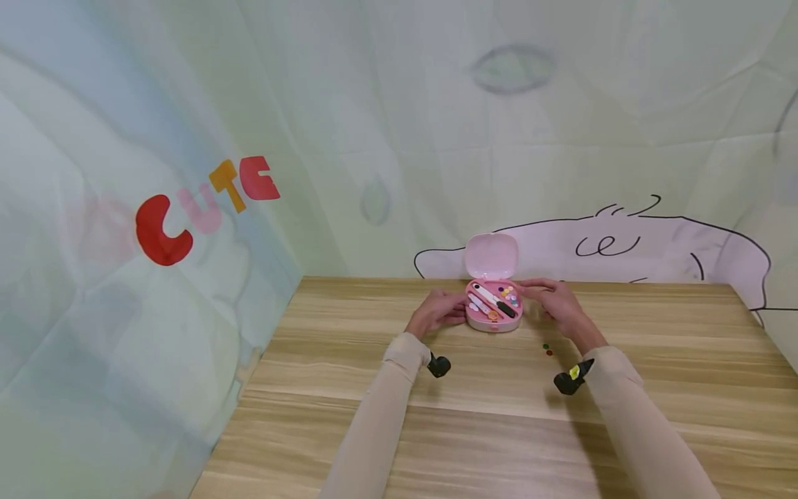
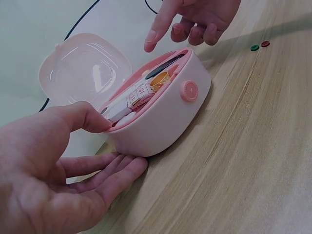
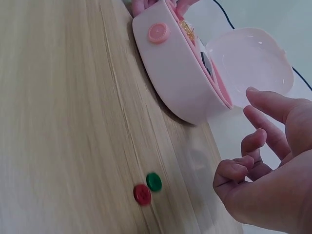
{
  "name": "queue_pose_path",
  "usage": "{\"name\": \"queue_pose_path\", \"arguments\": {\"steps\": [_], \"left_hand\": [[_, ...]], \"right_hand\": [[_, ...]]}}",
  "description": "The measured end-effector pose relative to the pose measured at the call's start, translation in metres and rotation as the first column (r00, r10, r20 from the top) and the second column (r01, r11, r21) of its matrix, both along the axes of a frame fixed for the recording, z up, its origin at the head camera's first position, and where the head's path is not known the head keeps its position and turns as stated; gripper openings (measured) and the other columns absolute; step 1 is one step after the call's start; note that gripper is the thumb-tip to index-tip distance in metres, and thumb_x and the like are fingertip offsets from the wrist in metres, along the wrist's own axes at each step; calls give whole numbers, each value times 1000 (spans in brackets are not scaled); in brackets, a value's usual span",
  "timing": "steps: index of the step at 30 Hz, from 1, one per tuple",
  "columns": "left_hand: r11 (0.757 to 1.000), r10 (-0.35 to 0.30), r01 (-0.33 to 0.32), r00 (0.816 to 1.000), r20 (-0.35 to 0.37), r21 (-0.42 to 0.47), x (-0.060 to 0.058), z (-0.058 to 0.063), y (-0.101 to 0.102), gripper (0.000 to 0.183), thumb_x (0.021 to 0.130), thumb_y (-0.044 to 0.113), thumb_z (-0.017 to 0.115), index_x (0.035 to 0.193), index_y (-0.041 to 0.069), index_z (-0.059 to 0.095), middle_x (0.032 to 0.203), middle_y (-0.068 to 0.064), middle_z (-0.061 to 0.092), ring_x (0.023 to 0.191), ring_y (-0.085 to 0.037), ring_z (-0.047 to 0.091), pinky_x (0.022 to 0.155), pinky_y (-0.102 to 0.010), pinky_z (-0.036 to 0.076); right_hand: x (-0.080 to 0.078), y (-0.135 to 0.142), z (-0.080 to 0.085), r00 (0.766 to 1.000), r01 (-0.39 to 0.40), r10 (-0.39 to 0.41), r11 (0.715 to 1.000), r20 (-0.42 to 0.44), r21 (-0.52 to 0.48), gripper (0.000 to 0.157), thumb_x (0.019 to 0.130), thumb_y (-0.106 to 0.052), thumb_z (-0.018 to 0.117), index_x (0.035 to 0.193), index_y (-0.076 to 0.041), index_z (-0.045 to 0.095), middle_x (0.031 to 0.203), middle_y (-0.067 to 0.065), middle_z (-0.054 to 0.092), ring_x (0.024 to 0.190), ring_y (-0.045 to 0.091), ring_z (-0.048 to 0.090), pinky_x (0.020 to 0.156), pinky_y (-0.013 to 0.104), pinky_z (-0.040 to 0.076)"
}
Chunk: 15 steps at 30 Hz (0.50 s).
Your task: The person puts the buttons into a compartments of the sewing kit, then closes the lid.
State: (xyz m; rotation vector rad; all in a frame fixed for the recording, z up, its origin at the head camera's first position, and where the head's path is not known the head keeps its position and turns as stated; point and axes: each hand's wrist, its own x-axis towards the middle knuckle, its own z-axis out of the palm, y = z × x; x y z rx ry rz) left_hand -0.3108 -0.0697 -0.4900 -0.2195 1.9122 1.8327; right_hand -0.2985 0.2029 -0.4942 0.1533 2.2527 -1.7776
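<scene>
A pink and white sewing box (image 1: 493,324) stands on the table with its lid (image 1: 492,256) tipped back. Inside lie a dark-handled tool (image 1: 506,309), a folded tape measure (image 2: 140,95), a gold thimble-like ring (image 2: 159,81) and small coloured pieces (image 1: 508,294). My left hand (image 1: 440,309) grips the box's left side, thumb over the rim and fingers low against the wall. At the right side, my right hand (image 1: 559,305) has its index finger and thumb extended near the rim and the other fingers loosely bent, holding nothing. A green button (image 3: 154,182) and a red button (image 3: 142,194) lie right of the box.
The wood-grain table (image 1: 474,430) reaches back to a printed cloth backdrop (image 1: 386,138), close behind the raised lid. Another cloth wall with the letters CUTE (image 1: 163,232) stands at the left. Small black cameras (image 1: 439,366) are strapped at both wrists.
</scene>
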Motion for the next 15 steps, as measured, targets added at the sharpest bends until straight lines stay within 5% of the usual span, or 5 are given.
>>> {"name": "queue_pose_path", "arguments": {"steps": [7, 15], "left_hand": [[1000, 7, -7, 1000, -5, 5, -1, -2, 0, 20, 99, 14, 68, 108, -4, 73, 95, -11, 71, 84, -17, 68, 88, -33, 62], [1000, 4, -4, 1000, -3, 12, -1, -2, 0, 20, 98, 14, 68, 108, -4, 72, 94, -10, 71, 84, -16, 67, 92, -35, 61]], "right_hand": [[11, 12, 4, 993, -92, 99, 990, -64, 105, 52, 102, -39, 68, 141, -5, 61, 143, 18, 49, 114, 33, 43, 81, 38, 42], [20, 29, 0, 977, -143, 170, 969, -128, 200, 48, 100, -37, 70, 135, -4, 65, 128, 18, 59, 106, 33, 49, 80, 37, 48]]}}
